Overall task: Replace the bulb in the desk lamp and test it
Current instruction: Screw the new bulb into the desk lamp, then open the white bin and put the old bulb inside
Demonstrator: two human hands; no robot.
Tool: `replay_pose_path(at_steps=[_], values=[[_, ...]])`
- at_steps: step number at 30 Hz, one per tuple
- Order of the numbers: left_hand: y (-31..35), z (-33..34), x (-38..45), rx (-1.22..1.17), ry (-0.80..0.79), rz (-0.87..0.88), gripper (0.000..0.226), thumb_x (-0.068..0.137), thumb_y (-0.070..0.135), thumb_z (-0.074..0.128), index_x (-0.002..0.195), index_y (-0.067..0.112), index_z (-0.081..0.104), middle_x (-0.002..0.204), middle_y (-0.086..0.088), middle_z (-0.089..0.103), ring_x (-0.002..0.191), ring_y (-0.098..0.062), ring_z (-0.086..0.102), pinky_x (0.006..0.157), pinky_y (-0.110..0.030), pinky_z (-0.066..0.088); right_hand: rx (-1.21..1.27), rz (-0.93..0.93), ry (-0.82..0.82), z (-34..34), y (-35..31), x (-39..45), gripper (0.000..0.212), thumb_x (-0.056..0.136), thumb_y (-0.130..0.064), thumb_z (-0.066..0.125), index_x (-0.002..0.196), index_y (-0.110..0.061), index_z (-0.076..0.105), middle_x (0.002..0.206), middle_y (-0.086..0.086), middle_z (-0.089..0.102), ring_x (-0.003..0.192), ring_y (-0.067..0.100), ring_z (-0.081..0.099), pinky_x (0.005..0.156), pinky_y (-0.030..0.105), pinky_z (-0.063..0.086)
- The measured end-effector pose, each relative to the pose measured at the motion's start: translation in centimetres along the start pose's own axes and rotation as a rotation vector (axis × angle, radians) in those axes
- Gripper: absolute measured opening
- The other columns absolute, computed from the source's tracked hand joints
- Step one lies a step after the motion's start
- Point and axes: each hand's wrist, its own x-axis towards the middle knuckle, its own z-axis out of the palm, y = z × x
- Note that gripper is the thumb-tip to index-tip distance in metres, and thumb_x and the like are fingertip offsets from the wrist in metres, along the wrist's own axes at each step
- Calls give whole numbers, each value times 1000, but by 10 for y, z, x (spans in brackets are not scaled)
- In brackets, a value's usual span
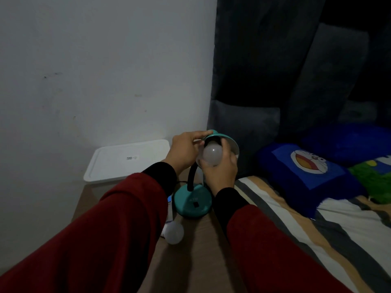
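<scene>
Our right hand [219, 172] cups the bulb [212, 155] at the lamp [220, 142] socket; left hand [184, 153] pinches the shade. Cross-threading likely if tilted. Second bulb [174, 232] on worktop [196, 250] could roll off.

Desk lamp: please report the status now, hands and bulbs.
Left hand steadies lamp shade. Right hand shut on bulb at the socket, unlit. Second bulb lies on table near lamp base. Nothing in the way.

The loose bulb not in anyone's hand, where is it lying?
The loose bulb lies on the brown table, low in the head view, just in front-left of the lamp base and beside the left sleeve.
</scene>
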Motion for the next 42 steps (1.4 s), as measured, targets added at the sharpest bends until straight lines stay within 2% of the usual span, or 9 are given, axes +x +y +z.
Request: replay_pose_path(at_steps=[4, 14, 16, 19, 22, 27, 32, 38, 42], values=[[1, 0, 0, 8, -3, 0, 38, 94, -5, 48, 126, 11, 61, 131, -8, 61, 103, 2, 48, 68, 19, 28, 83, 76, 12, 0, -2, 0, 61, 89, -23, 62, 143, -23, 35, 143, 11, 46, 131, 26, 44, 102, 26, 39], [2, -1, -2, 13, 0, -9, 38, 94, -4, 48, 126, 13, 61, 130, -7, 62, 105, 1, 51, 71, 18, 30, 51, 105, -85, -3, -3, 4, 65, 93, -30, 56, 149, -22, 24, 148, 12, 40, 135, 27, 39, 104, 28, 36], [2, -2, -3, 31, -4, -4, 40, 95, -1, 48, 130, 15, 57, 132, -7, 61, 117, -7, 55, 87, 8, 31, -1, 133, -130, -4, -3, 7, 72, 92, -33, 56, 151, -18, 16, 148, 15, 38, 135, 30, 38, 106, 31, 35], [1, -4, -8, 112, -39, -27, 53, 96, 12, 49, 145, 26, 35, 136, -11, 57, 127, -21, 53, 105, -16, 33, -168, 144, -198, -11, -6, 9, 81, 90, -33, 58, 151, -9, 8, 147, 20, 38, 134, 34, 39, 106, 35, 36], [0, -10, -15, 220, -76, -101, 56, 96, 24, 50, 148, 25, 28, 140, -16, 51, 130, -29, 47, 110, -31, 33, -343, 100, -221, -18, -17, 8, 78, 88, -28, 60, 147, -3, 16, 142, 23, 40, 129, 36, 43, 102, 36, 40], [-11, -34, -36, 523, -228, -232, 48, 94, 32, 52, 138, 15, 47, 142, -12, 50, 132, -27, 44, 111, -30, 31, -616, 78, -279, -37, -36, -1, 45, 87, -22, 58, 126, 0, 52, 131, 23, 52, 116, 35, 56, 92, 35, 48], [-18, -72, -65, 726, -335, -326, 49, 94, 35, 52, 139, 15, 46, 143, -11, 47, 134, -26, 39, 110, -33, 34, -845, 32, -311, -47, -53, -10, 42, 88, -24, 56, 125, -4, 53, 130, 18, 54, 117, 34, 56, 93, 37, 48], [-41, -120, -90, 824, -324, -439, 49, 92, 39, 53, 133, 12, 53, 140, -10, 49, 131, -26, 43, 108, -35, 39, -1008, -128, -557, -24, -76, -18, 48, 85, -34, 62, 125, -7, 58, 129, 12, 58, 118, 28, 55, 94, 32, 47], [-70, -144, -95, 839, -312, -512, 52, 89, 43, 54, 133, 15, 53, 141, -10, 48, 128, -27, 46, 108, -38, 42, -941, -201, -787, 11, -85, -24, 55, 85, -38, 64, 133, -17, 51, 134, 7, 56, 122, 24, 53, 98, 29, 43]])
